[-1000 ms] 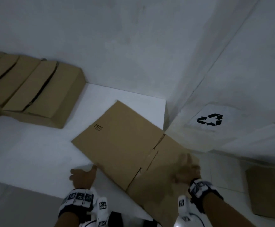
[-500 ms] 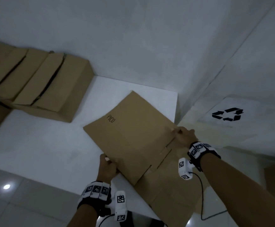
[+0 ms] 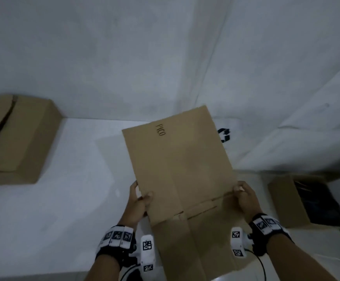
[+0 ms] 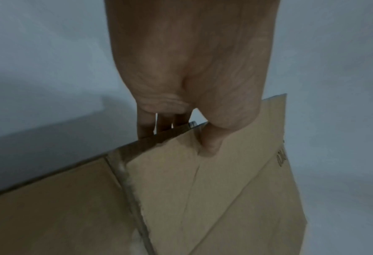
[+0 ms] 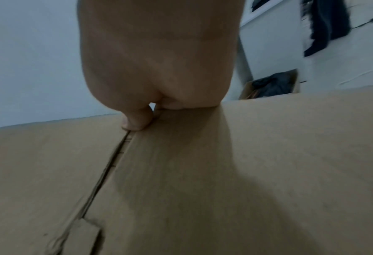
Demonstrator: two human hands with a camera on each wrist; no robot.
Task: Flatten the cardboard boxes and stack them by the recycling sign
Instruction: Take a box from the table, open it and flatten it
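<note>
A flattened brown cardboard box [image 3: 181,165] marked PICO is lifted off the white floor, its far end tilted toward the wall. My left hand [image 3: 139,196] pinches its left edge, thumb on top and fingers underneath, as the left wrist view shows on the cardboard [image 4: 213,189]. My right hand [image 3: 243,196] grips the right edge near a flap slit, thumb on the cardboard [image 5: 202,172]. The black recycling sign [image 3: 224,135] on the right wall is partly hidden behind the box's far corner.
A closed cardboard box [image 3: 17,138] stands against the wall at the left. An open box with dark contents [image 3: 309,201] sits on the floor at the right. White floor [image 3: 74,189] lies between the left box and me.
The flattened box has been lifted from the floor and swung right, toward the recycling sign. Both hands moved to opposite side edges and now grip it.
</note>
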